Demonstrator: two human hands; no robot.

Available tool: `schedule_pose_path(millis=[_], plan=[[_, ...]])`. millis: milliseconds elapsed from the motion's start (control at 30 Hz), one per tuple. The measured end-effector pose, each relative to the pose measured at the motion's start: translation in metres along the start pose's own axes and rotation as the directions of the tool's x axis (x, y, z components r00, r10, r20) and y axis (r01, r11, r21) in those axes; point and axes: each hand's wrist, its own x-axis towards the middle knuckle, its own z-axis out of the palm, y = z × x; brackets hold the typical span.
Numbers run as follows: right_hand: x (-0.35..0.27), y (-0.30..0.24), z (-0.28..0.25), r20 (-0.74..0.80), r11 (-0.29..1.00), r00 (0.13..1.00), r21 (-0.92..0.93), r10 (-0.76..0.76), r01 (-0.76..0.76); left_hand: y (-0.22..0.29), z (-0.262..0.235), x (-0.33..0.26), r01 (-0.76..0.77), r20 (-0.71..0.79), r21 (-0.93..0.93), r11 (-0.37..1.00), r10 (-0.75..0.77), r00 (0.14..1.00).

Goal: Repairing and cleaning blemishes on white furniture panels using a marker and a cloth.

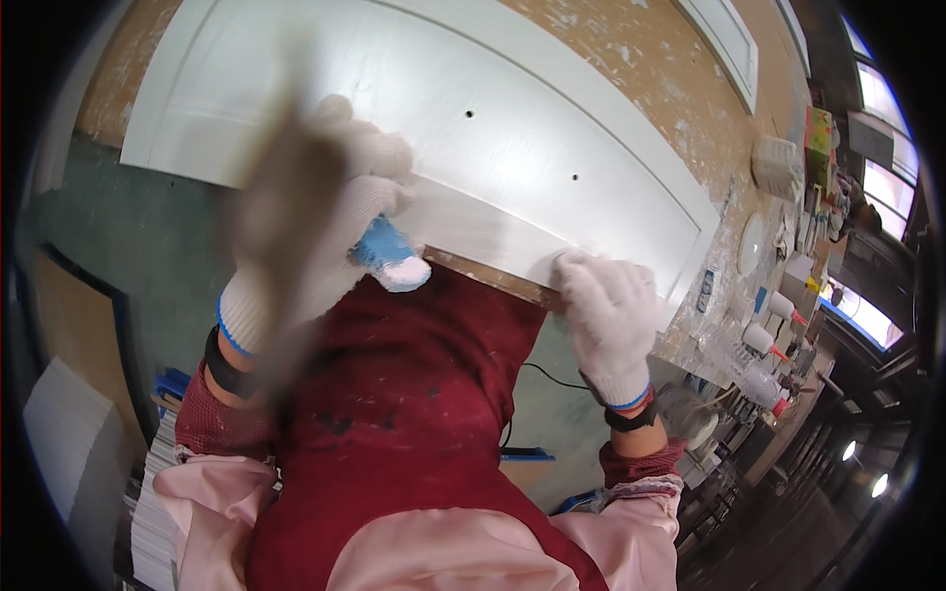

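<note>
A long white cabinet door [493,148] with a recessed centre and two small holes lies on the worktable in front of me. My left hand [360,177], in a white knit glove, is closed around a tool with a blue and white handle [391,254] at the door's near edge; the tool's other end is hidden. A blurred brown shape [291,187] close to the camera covers part of that hand and forearm. My right hand [613,310], also gloved, has its fingers curled on the door's near edge, toward its right end.
The brown tabletop [655,59] is smeared with white. Another white panel [724,39] lies at the far right. A white tub [778,167], red-tipped bottles [785,307] and a clear plastic bottle [754,379] stand or lie along the right. White boards [69,433] lean at lower left.
</note>
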Motion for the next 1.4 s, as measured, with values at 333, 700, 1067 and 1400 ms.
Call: schedule_pose_path(millis=[333, 700, 1067, 1400], plan=[[-0.003, -0.004, -0.001, -0.036, 0.999, 0.998, 0.022, 0.049, -0.049, 0.001, 0.009, -0.015, 0.141, 0.047, -0.1, 0.985, -0.137, 0.989], [-0.048, 0.002, -0.011, -0.085, 0.853, 0.866, 0.247, 0.492, -0.46, -0.001, -0.022, -0.014, 0.118, -0.013, 0.003, 0.993, -0.118, 0.993], [-0.007, 0.0, 0.002, -0.096, 0.994, 0.99, -0.011, 0.107, -0.109, -0.029, -0.045, -0.026, 0.068, -0.067, 0.074, 0.995, -0.063, 0.996], [-0.016, 0.005, 0.004, -0.126, 0.992, 0.984, 0.027, 0.127, -0.125, -0.031, -0.044, -0.029, 0.08, -0.096, 0.067, 0.995, -0.074, 0.993]])
